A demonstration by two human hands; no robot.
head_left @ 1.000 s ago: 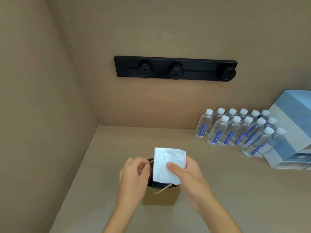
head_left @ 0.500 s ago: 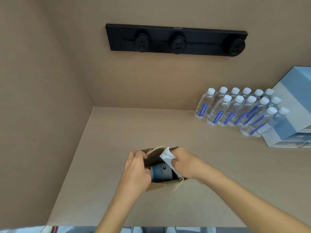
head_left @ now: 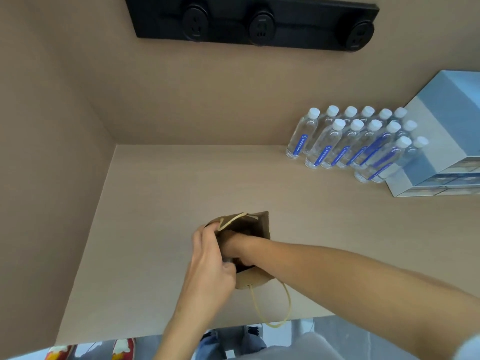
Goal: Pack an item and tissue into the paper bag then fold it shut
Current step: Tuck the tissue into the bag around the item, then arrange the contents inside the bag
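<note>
Brown paper bag (head_left: 257, 224): 1, w/ 2 hands — left hand (head_left: 210, 266), right hand (head_left: 237, 246).

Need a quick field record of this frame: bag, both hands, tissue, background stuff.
bag: brown paper bag standing on the table, mouth open
left hand: left hand pinching the bag's near-left rim, holding it open
right hand: right hand pushed down inside the bag, fingers hidden
tissue: not visible
handles: one cord handle hangs over the table's front edge
background: water bottles and blue-grey boxes at far right
fold: not yet done
</note>
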